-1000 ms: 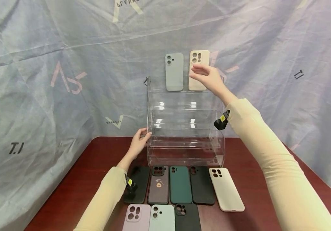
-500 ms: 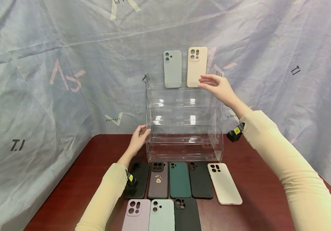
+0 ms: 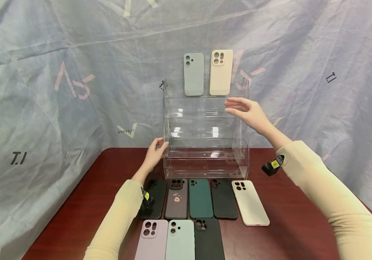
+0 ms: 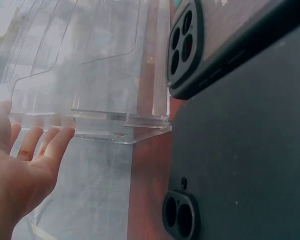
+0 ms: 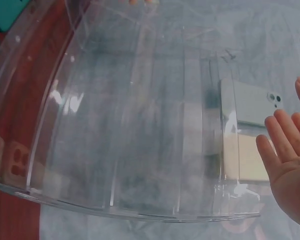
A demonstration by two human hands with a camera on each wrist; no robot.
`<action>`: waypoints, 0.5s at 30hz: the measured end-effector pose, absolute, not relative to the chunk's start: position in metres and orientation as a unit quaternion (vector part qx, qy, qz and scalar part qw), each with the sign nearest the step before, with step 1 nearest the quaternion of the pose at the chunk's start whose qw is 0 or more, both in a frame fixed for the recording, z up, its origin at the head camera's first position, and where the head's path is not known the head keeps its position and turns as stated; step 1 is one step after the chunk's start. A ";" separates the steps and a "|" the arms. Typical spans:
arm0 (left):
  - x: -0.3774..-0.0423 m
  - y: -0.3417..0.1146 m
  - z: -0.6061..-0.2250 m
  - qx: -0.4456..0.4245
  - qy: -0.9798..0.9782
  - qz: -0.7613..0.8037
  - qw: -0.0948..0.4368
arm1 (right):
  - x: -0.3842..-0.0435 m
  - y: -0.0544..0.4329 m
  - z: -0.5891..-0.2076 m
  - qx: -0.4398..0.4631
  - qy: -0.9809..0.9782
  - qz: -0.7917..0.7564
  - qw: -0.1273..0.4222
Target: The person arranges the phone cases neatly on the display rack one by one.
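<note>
A clear, stepped display rack (image 3: 206, 131) stands on the table. My left hand (image 3: 154, 153) holds its left side panel, with fingertips (image 4: 60, 137) against the plastic and the thumb near the front edge. On the top tier, a grey-blue phone case (image 3: 193, 76) and a cream phone case (image 3: 220, 74) stand upright side by side. My right hand (image 3: 247, 113) is below and right of the cream case, in front of the rack's upper right part, holding nothing. In the right wrist view its fingers (image 5: 285, 137) are loosely extended, apart from each other.
Several phone cases lie before the rack: brown (image 3: 176, 202), green (image 3: 200, 200), black (image 3: 224, 200) and off-white (image 3: 250, 204) in one row, with another dark one (image 3: 158, 198) partly behind the left wrist. Nearer lie lilac (image 3: 151, 243), pale mint (image 3: 180, 242) and black cases. Grey cloth (image 3: 43, 108) surrounds the table.
My right hand has come away from the cream case, moving down and slightly right. The case stays on the top tier. My left hand stays at the rack's side; the view has tilted slightly.
</note>
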State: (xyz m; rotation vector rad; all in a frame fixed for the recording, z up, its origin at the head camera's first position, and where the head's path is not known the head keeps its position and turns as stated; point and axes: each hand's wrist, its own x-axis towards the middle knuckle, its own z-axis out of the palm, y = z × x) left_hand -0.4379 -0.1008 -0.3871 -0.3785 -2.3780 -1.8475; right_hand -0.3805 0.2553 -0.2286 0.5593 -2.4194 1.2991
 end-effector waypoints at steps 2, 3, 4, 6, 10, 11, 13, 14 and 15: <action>-0.439 -0.101 -0.387 -0.127 -0.782 -0.608 0.052 | -0.376 0.256 -0.233 0.199 -0.849 0.459 0.170; -0.439 -0.102 -0.387 -0.127 -0.783 -0.607 0.052 | -0.374 0.257 -0.235 0.200 -0.848 0.461 0.170; -0.439 -0.102 -0.387 -0.127 -0.784 -0.606 0.052 | -0.372 0.257 -0.238 0.201 -0.847 0.462 0.171; -0.439 -0.103 -0.386 -0.126 -0.785 -0.604 0.054 | -0.367 0.257 -0.243 0.204 -0.845 0.466 0.167; -0.438 -0.104 -0.386 -0.125 -0.785 -0.604 0.053 | -0.355 0.257 -0.254 0.215 -0.842 0.473 0.144; -0.438 -0.103 -0.386 -0.126 -0.786 -0.603 0.054 | -0.352 0.258 -0.257 0.216 -0.843 0.474 0.137; -0.439 -0.102 -0.387 -0.127 -0.787 -0.602 0.055 | -0.346 0.258 -0.263 0.217 -0.844 0.475 0.125; -0.439 -0.102 -0.387 -0.129 -0.786 -0.602 0.054 | -0.343 0.259 -0.266 0.218 -0.846 0.471 0.120; -0.439 -0.101 -0.388 -0.129 -0.787 -0.601 0.055 | -0.340 0.259 -0.270 0.218 -0.849 0.467 0.117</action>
